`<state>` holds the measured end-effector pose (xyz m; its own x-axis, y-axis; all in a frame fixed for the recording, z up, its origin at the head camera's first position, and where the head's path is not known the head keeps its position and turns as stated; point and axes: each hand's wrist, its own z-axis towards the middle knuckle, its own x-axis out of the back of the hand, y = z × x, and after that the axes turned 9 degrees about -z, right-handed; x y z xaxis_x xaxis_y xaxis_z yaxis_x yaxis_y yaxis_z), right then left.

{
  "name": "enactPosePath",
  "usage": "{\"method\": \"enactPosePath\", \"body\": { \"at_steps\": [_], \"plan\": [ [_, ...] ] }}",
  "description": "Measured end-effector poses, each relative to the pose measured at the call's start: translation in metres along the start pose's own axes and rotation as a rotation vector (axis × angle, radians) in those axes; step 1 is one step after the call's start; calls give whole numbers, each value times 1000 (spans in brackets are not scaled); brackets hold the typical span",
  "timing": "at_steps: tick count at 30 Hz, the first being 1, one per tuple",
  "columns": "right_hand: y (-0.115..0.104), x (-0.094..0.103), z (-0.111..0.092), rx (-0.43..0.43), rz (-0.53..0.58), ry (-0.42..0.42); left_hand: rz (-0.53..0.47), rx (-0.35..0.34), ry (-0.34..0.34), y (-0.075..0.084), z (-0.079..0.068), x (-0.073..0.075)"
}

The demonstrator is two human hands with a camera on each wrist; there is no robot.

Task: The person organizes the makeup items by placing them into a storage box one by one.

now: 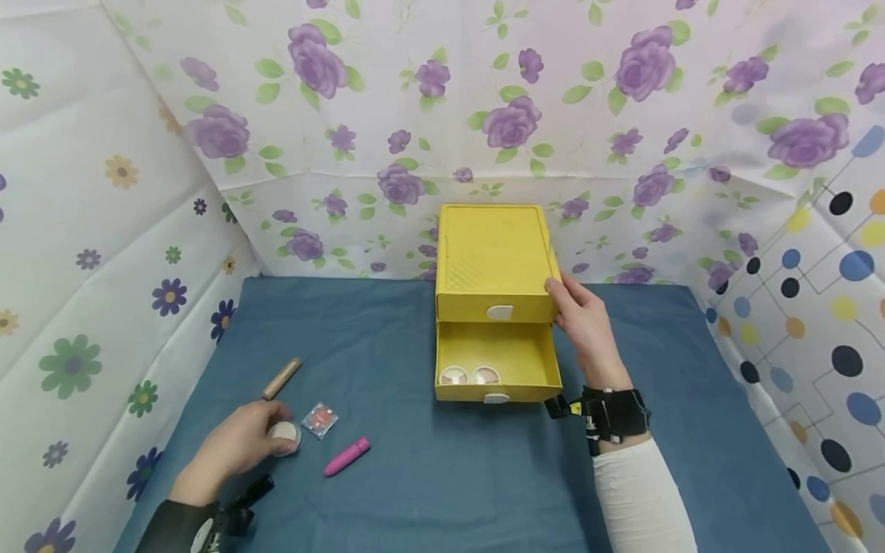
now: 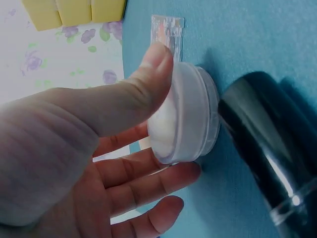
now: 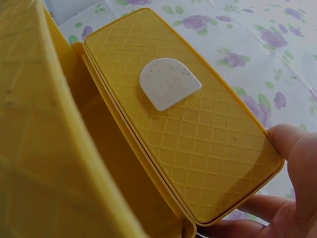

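Note:
My left hand (image 1: pixel 238 444) grips a small round cosmetic jar (image 1: pixel 285 436) at the left of the cloth. In the left wrist view the jar (image 2: pixel 190 116) is pale and translucent, standing on the blue cloth between thumb and fingers. My right hand (image 1: pixel 586 326) holds the right side of a yellow drawer box (image 1: pixel 498 250), thumb at the upper front corner, fingers around its side. The box's lower drawer (image 1: pixel 498 346) is pulled out, with two round pale items (image 1: pixel 470 375) at its front. The upper drawer (image 3: pixel 198 134), with its white tab, is closed.
Near my left hand lie a tan stick (image 1: pixel 282 379), a small clear square case (image 1: pixel 320 420) with pinkish contents, and a pink tube (image 1: pixel 347 457). A black glossy cylinder (image 2: pixel 267 148) with a silver band lies beside the jar. Flowered sheets (image 1: pixel 387 138) rise behind the blue cloth.

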<state>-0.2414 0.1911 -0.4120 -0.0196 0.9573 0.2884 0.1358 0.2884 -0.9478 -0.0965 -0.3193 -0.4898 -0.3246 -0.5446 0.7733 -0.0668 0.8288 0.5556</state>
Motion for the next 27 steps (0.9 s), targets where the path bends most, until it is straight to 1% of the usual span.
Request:
{"method": "enactPosePath", "body": {
  "at_steps": [6,9,17,21,24,27],
  "plan": [
    [-1,0,0,13,9,-4,9,19,20,4,1,-2],
    [-1,0,0,9,8,-5,7,4,23,3,2,-3],
    [0,0,0,11,4,-3,-88,26,-43,4,-2,-6],
    [1,0,1,5,-3,-8,-116,0,-53,5,-4,-5],
    [0,1,1,-2,-8,-14,-138,-41,-53,5,-5,-3],
    [0,1,1,-6,-13,-13,-160,-97,-62,6,-5,-1]
  ]
}}
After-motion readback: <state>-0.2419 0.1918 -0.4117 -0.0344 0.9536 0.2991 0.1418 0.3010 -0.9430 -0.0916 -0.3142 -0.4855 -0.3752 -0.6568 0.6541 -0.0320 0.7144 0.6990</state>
